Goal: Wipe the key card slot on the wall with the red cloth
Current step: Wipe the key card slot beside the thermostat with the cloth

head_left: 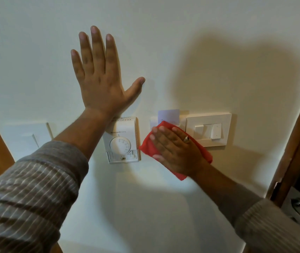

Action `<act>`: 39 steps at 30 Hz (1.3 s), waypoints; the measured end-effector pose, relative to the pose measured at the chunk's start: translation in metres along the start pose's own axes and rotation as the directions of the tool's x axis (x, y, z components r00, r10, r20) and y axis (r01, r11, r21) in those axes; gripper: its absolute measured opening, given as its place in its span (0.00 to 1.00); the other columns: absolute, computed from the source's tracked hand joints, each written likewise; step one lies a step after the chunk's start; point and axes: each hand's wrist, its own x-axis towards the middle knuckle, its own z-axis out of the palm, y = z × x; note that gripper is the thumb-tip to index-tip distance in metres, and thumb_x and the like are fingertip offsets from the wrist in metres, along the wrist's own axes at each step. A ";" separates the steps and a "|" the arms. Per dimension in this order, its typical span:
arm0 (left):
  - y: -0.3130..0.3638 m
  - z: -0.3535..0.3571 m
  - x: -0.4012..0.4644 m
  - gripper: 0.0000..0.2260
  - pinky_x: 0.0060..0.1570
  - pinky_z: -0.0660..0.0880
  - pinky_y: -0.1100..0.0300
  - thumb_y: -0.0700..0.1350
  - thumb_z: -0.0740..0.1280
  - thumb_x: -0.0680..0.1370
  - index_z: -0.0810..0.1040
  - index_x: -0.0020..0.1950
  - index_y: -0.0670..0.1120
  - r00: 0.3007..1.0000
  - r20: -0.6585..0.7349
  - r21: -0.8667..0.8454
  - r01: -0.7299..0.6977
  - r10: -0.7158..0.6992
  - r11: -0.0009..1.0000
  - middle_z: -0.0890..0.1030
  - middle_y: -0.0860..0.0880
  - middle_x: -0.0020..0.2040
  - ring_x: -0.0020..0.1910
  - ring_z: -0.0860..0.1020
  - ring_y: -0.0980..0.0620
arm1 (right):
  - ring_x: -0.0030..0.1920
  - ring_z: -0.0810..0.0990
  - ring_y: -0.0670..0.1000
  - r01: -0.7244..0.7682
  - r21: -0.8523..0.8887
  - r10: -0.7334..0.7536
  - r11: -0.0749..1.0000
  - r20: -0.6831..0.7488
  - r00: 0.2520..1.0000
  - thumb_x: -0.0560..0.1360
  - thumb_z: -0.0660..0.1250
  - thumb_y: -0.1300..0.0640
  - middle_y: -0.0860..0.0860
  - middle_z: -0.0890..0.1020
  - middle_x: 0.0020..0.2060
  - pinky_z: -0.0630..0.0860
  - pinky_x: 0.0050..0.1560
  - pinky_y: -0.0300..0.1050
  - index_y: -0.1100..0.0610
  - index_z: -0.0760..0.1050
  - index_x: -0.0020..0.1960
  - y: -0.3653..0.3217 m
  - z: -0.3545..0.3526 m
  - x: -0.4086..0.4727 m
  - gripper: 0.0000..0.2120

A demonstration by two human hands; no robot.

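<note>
Sleeves: striped grey (36, 189), one on each forearm, nearest the camera at the lower corners.
Right hand: (176, 152) flat on the cloth, fingers (161, 129) stretched out and pressing it to the wall – not curled around it; a ring (186, 138) on one finger.
Cloth: (148, 146) red, spread under the right palm, its edges showing above, left and below the hand; it lies between the thermostat and the switch, over the lower part of the slot.
Slot: (153, 121) white housing on the wall, mostly hidden by cloth; only its top left corner shows.
Card: (168, 115) pale, upright in the slot, its upper half sticking out above the cloth.
Thermostat: (122, 141) white, with a round dial, just left of the cloth.
Switch: (208, 130) white plate just right of the cloth.
Left hand: (100, 77) open, fingers spread, palm flat on the bare wall (200, 24) above the thermostat – holding nothing.
Door frame: (299, 134) brown wood at the right edge.
</note>
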 end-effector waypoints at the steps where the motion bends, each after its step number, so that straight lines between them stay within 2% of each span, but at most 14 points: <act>1: 0.000 0.000 0.000 0.46 0.77 0.53 0.32 0.74 0.53 0.77 0.56 0.81 0.39 1.000 -0.004 0.001 0.001 -0.001 1.000 0.58 0.33 0.81 0.79 0.57 0.29 | 0.77 0.58 0.59 -0.139 -0.003 0.139 0.990 0.001 0.990 0.82 0.59 0.42 0.59 0.62 0.75 0.53 0.78 0.56 0.62 0.58 0.77 -0.011 -0.001 0.005 0.32; 3: 0.000 0.001 0.000 0.46 0.77 0.52 0.32 0.74 0.53 0.77 0.56 0.81 0.39 1.000 -0.009 -0.002 0.000 0.000 1.000 0.58 0.33 0.81 0.79 0.57 0.29 | 0.77 0.52 0.60 -0.379 0.008 0.378 0.925 0.050 0.924 0.84 0.50 0.41 0.61 0.60 0.74 0.50 0.77 0.56 0.64 0.54 0.77 -0.036 -0.002 0.016 0.33; 5: 0.000 0.001 0.000 0.46 0.77 0.52 0.32 0.74 0.53 0.77 0.57 0.81 0.39 1.000 -0.012 -0.007 -0.004 0.004 1.000 0.58 0.33 0.80 0.79 0.57 0.29 | 0.77 0.53 0.61 -0.448 -0.019 0.448 0.894 0.071 0.891 0.83 0.47 0.40 0.61 0.59 0.74 0.48 0.77 0.57 0.64 0.53 0.77 -0.049 -0.001 0.020 0.33; 6: 0.000 0.000 0.000 0.46 0.77 0.52 0.32 0.74 0.53 0.77 0.57 0.81 0.39 1.000 -0.010 -0.008 -0.003 0.003 1.000 0.58 0.33 0.80 0.79 0.57 0.29 | 0.76 0.57 0.61 -0.385 -0.023 0.385 0.923 0.065 0.921 0.83 0.50 0.41 0.60 0.60 0.74 0.50 0.77 0.58 0.64 0.54 0.77 -0.047 -0.003 0.016 0.32; 8: 0.001 0.000 0.000 0.46 0.77 0.52 0.32 0.74 0.53 0.78 0.56 0.81 0.39 1.000 -0.004 -0.008 -0.002 0.002 1.000 0.58 0.33 0.81 0.80 0.57 0.29 | 0.75 0.63 0.59 -0.097 -0.004 0.097 0.995 0.042 0.994 0.83 0.57 0.44 0.58 0.63 0.73 0.55 0.76 0.57 0.62 0.61 0.76 -0.026 -0.006 0.002 0.29; 10: 0.001 -0.002 0.000 0.46 0.77 0.52 0.32 0.74 0.53 0.78 0.55 0.82 0.39 1.000 0.002 -0.010 0.002 -0.002 1.000 0.58 0.33 0.81 0.80 0.56 0.30 | 0.75 0.64 0.58 0.106 0.042 -0.108 0.993 0.045 0.993 0.82 0.59 0.46 0.57 0.65 0.73 0.59 0.76 0.56 0.61 0.64 0.74 0.001 -0.010 -0.009 0.27; 11: 0.001 -0.002 -0.001 0.46 0.77 0.52 0.32 0.74 0.52 0.78 0.55 0.82 0.39 1.000 0.006 -0.011 0.005 -0.005 1.000 0.57 0.33 0.81 0.80 0.56 0.30 | 0.75 0.63 0.58 0.116 0.041 -0.118 0.992 0.049 0.992 0.82 0.60 0.46 0.57 0.64 0.73 0.59 0.76 0.56 0.61 0.63 0.75 0.011 -0.011 -0.011 0.27; 16: 0.003 -0.003 -0.001 0.46 0.77 0.51 0.32 0.74 0.52 0.78 0.55 0.82 0.39 1.000 0.014 -0.003 0.012 -0.012 1.000 0.57 0.33 0.81 0.80 0.55 0.29 | 0.80 0.49 0.59 -0.229 0.009 0.229 0.973 -0.001 0.973 0.84 0.54 0.43 0.60 0.60 0.75 0.52 0.77 0.57 0.63 0.54 0.78 -0.004 -0.003 0.011 0.32; 19: 0.002 -0.002 0.000 0.46 0.77 0.51 0.32 0.74 0.52 0.78 0.55 0.82 0.39 1.000 0.014 0.001 0.009 -0.009 1.000 0.57 0.32 0.81 0.80 0.55 0.29 | 0.79 0.55 0.60 -0.093 -0.035 0.093 0.995 0.006 0.996 0.84 0.54 0.45 0.59 0.59 0.76 0.53 0.76 0.57 0.62 0.55 0.78 -0.009 0.001 0.007 0.30; 23: 0.000 -0.003 0.000 0.46 0.77 0.50 0.32 0.74 0.52 0.78 0.54 0.82 0.39 1.000 0.015 -0.001 0.004 -0.004 1.000 0.56 0.32 0.81 0.80 0.55 0.29 | 0.77 0.59 0.57 0.169 0.066 -0.170 0.983 0.009 0.985 0.85 0.54 0.50 0.57 0.61 0.75 0.51 0.78 0.54 0.62 0.58 0.77 0.013 -0.006 -0.011 0.24; 29: 0.001 0.002 0.000 0.46 0.77 0.52 0.32 0.74 0.52 0.78 0.56 0.81 0.39 1.000 -0.009 0.016 0.012 -0.012 1.000 0.58 0.32 0.81 0.80 0.56 0.29 | 0.78 0.55 0.61 -0.088 -0.017 0.088 0.996 0.005 0.996 0.85 0.53 0.46 0.60 0.55 0.78 0.47 0.79 0.56 0.63 0.53 0.79 -0.001 -0.001 0.006 0.30; 31: 0.001 0.003 0.000 0.46 0.77 0.52 0.32 0.74 0.52 0.78 0.56 0.81 0.39 1.000 -0.021 0.020 0.008 -0.008 1.000 0.58 0.32 0.80 0.79 0.56 0.29 | 0.79 0.53 0.60 -0.033 -0.043 0.034 0.999 0.014 0.999 0.85 0.54 0.47 0.60 0.53 0.79 0.47 0.79 0.57 0.63 0.52 0.79 -0.006 0.003 0.007 0.30; 35: 0.000 0.002 0.001 0.47 0.77 0.51 0.32 0.75 0.52 0.77 0.57 0.81 0.38 1.000 -0.010 0.014 -0.001 0.001 1.000 0.58 0.32 0.80 0.79 0.56 0.29 | 0.79 0.53 0.59 0.249 0.039 -0.250 0.968 0.042 0.967 0.84 0.59 0.50 0.59 0.53 0.79 0.48 0.79 0.56 0.62 0.55 0.79 0.017 0.001 -0.014 0.30; 39: 0.001 -0.001 0.000 0.47 0.77 0.52 0.32 0.74 0.52 0.77 0.57 0.81 0.38 1.000 -0.004 0.004 0.009 -0.009 1.000 0.58 0.31 0.80 0.79 0.56 0.29 | 0.79 0.52 0.59 0.149 0.061 -0.151 0.987 0.021 0.988 0.83 0.60 0.44 0.60 0.53 0.79 0.48 0.79 0.56 0.62 0.53 0.79 0.026 -0.003 -0.011 0.34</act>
